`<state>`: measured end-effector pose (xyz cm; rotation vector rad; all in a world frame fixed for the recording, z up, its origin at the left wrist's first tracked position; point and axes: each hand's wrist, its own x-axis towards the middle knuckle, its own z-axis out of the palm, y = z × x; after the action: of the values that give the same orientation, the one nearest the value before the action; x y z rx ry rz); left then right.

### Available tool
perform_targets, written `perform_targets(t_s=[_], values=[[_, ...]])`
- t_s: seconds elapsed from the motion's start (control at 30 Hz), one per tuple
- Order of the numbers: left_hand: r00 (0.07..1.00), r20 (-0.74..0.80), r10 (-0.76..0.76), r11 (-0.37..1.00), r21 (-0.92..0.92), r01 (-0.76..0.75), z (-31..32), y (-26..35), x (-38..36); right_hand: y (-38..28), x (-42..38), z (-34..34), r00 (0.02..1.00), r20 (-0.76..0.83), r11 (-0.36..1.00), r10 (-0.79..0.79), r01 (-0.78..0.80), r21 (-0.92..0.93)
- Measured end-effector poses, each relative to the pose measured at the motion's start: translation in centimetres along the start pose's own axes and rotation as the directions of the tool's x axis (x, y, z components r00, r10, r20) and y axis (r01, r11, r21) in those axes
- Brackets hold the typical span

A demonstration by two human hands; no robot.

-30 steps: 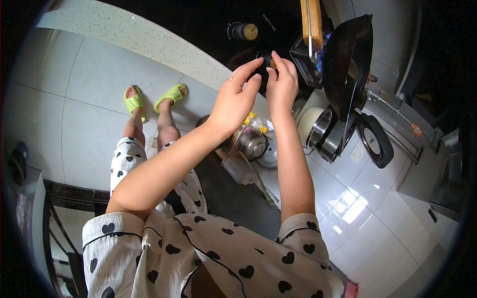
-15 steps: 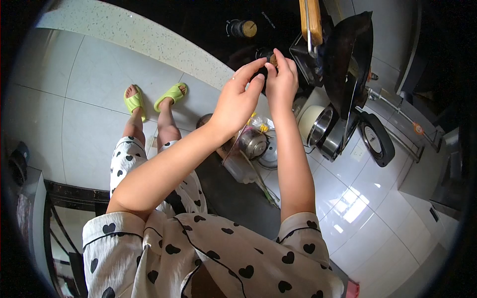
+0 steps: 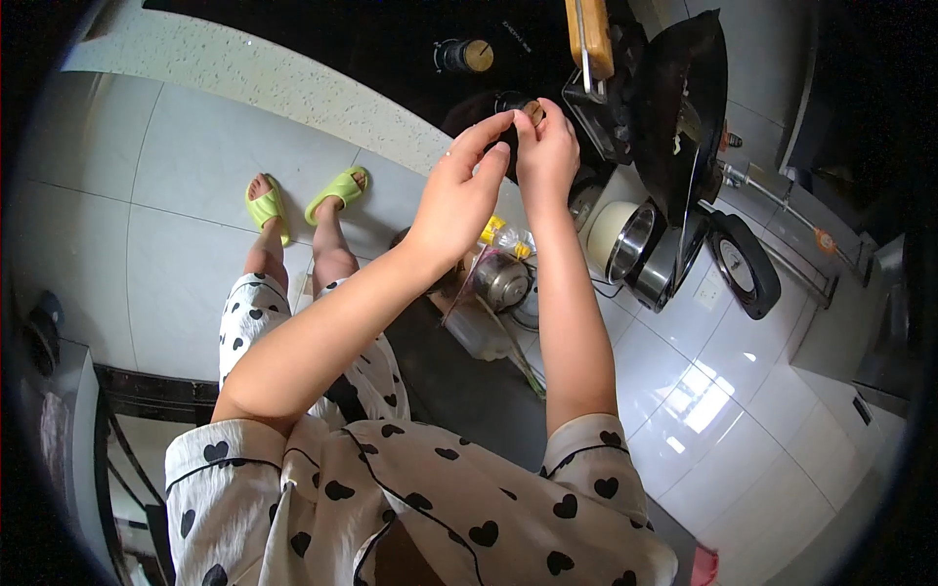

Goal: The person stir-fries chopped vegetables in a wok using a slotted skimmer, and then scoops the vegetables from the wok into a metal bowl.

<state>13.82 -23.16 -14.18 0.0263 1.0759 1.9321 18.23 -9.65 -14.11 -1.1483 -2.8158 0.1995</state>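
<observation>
The far stove knob [image 3: 533, 111], round with a tan face, sits between the thumb and forefinger of my right hand [image 3: 547, 161], which is closed on it. Close beside it hovers my left hand [image 3: 457, 195], its thumb and fingers curved and apart with nothing seen between them. On the black stove front [image 3: 391, 44] a second stove knob [image 3: 477, 56] is untouched, further to the left. A dark wok [image 3: 684, 107] stands on the stove to the right of my hands, with a wooden handle [image 3: 591, 39] above.
Pots [image 3: 630, 239], a round dial device [image 3: 738, 269] and a metal pipe [image 3: 772, 200] lie to the right. Below my hands are a metal lidded vessel [image 3: 502, 281] and a clear bottle [image 3: 503, 234]. A speckled counter edge [image 3: 283, 88] runs along the upper left.
The view has shifted slightly, so stove and wok appear a little further left. My left hand has drawn slightly away from my right hand, which stays at the knob.
</observation>
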Motion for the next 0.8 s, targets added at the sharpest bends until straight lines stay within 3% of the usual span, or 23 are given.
perform_targets(t_s=[0.2,0.23,0.33,0.4,0.53,0.63,0.8], values=[[1.000,0.023,-0.006,1.000,-0.024,0.006,0.4,0.3,-0.1,0.7,-0.3,0.5,1.000,-0.017,0.993,0.006,-0.004,0.117],[1.000,0.028,-0.008,0.999,-0.036,0.009,0.5,0.5,-0.1,0.7,-0.3,0.1,0.996,0.061,0.983,0.059,-0.069,0.172],[1.000,0.032,0.002,0.997,-0.075,0.000,0.8,0.8,-0.1,-0.3,-1.2,-1.2,0.991,0.069,0.977,0.113,-0.124,0.174],[0.997,-0.006,0.083,0.996,-0.037,-0.083,1.0,1.2,-0.1,-1.0,-2.0,-2.2,0.988,0.071,0.971,0.136,-0.148,0.187],[0.990,0.056,0.132,0.991,0.010,-0.133,0.7,2.2,-0.4,-2.1,-3.8,-3.6,0.993,-0.002,0.898,0.117,-0.105,0.427],[0.990,0.105,0.098,0.995,0.025,-0.101,1.0,3.4,-1.6,-3.4,-5.3,-5.6,0.991,0.087,0.857,0.100,-0.130,0.499],[0.981,0.180,0.072,0.984,0.146,-0.099,2.5,5.4,-3.4,-4.4,-7.3,-8.6,0.987,0.072,0.751,0.143,-0.156,0.641]])
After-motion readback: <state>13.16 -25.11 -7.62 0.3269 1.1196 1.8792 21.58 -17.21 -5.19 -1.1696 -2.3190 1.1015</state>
